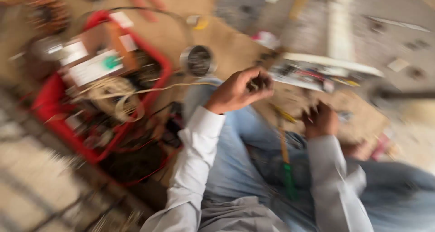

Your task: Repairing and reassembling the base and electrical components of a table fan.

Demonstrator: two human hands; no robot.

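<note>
Left grip: the left hand (238, 90) is curled into a loose fist around a small dark object (258, 83), pinched between thumb and fingers; blur hides what the object is.
Right grip: the right hand (321, 119) is bent at the knuckles with the fingers folded under; I cannot tell whether it holds anything.
Where the held thing is: the small dark object sits in the left hand, raised above the lap, left of the right hand and apart from it.
Sleeves: both arms wear pale grey-white sleeves (197, 150) that run from the near edge up to the wrists.
Lap: light blue trousers (235, 164) lie under both hands; the person is seated on the floor.
Screwdriver: a tool with a green handle (289, 180) and a yellowish shaft lies along the lap between the two arms, pointing far.
Cord: a pale flat cord (149, 90) runs from near the left hand out to the left, into the red frame.
Red frame: a red metal frame (97, 84) with white labels, wiring and dark parts stands on the floor to the left of the left arm.
Metal ring: a short shiny cylinder (198, 60) sits just beyond the left hand, beside the frame.
Tray: a white tray (326, 62) of small mixed parts lies far of the right hand.
Floor: brown sheeting (226, 37) covers the floor under these things.
</note>
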